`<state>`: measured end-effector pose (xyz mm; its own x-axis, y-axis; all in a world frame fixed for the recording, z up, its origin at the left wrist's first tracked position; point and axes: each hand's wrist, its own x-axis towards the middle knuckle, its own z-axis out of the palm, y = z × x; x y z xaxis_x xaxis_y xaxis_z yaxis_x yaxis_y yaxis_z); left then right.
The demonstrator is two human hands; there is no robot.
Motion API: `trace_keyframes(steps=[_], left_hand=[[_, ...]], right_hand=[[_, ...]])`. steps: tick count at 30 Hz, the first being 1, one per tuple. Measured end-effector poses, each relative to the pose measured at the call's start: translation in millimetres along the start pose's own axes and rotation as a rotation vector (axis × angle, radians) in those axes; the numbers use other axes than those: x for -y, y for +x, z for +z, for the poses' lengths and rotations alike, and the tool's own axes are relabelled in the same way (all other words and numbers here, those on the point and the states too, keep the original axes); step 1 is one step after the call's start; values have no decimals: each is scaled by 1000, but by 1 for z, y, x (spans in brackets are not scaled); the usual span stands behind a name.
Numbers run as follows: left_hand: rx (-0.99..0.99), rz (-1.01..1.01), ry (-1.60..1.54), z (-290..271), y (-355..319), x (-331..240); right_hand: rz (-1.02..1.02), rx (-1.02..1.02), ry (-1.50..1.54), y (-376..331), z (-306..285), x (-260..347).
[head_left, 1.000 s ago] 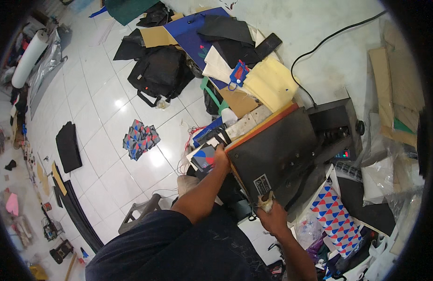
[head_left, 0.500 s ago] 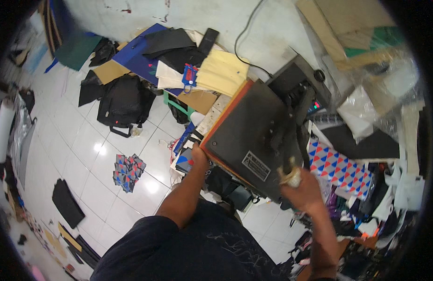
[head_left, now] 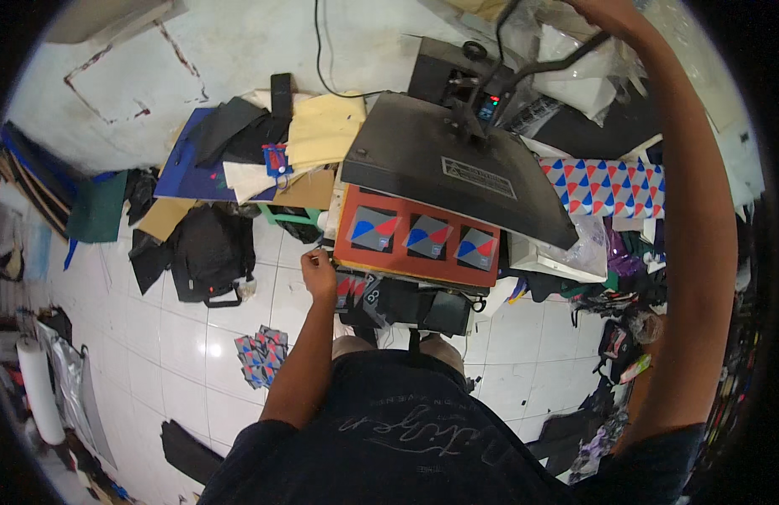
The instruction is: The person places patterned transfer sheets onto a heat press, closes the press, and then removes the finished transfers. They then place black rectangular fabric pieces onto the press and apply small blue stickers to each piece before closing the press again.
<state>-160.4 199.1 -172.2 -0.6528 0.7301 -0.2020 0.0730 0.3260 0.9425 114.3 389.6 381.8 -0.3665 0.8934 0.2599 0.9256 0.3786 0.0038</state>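
A cluttered workshop with a white tiled floor [head_left: 196, 337] strewn with fabric. Head view: a heat press [head_left: 448, 168] stands open, three patches [head_left: 427, 236] on its red bed. The right hand [head_left: 596, 8] grips the raised lever; the left hand [head_left: 320, 273] rests closed at the bed's corner. Best to keep fingers clear of the hot plate.
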Motion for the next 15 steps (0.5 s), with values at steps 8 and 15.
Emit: trace_keyframes(steps=[8,15], left_hand=[[131,584,409,5,3,-67],[168,709,505,49,24,-93]], right_hand=[[265,-415,-297,48,37,-28],[-196,-535,-402,29,21,-78]])
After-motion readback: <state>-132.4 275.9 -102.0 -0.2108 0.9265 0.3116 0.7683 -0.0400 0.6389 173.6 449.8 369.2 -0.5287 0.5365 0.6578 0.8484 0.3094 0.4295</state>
